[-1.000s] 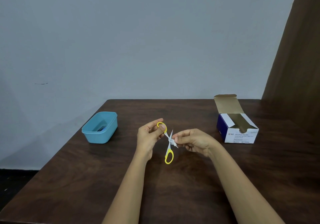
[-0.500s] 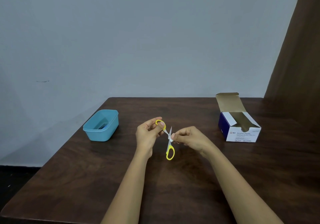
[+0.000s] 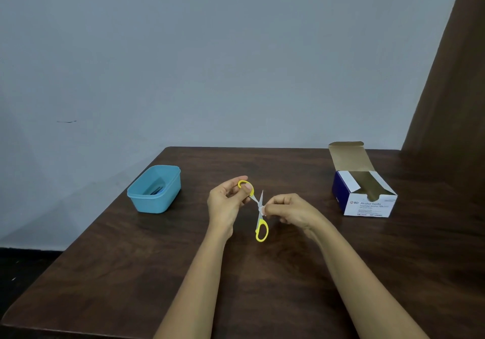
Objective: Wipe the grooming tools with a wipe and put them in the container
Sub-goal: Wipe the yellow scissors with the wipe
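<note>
Small scissors (image 3: 261, 229) with yellow handles hang spread apart above the middle of the dark wooden table (image 3: 288, 273). My left hand (image 3: 227, 203) pinches the upper yellow handle ring. My right hand (image 3: 288, 211) pinches a small white wipe (image 3: 262, 209) around one blade near the pivot. The other handle ring dangles below, free. A light blue container (image 3: 154, 190) stands at the table's left, with a dark tool lying inside.
An open blue-and-white box of alcohol swabs (image 3: 363, 194) stands at the right, its lid flap up. A grey wall rises behind the table; a brown panel fills the right edge. The table's left edge drops to a dark floor.
The wipe in my right hand has slid slightly along the blade. Both hands and the scissors stay in nearly the same place; the camera shifted a little.
</note>
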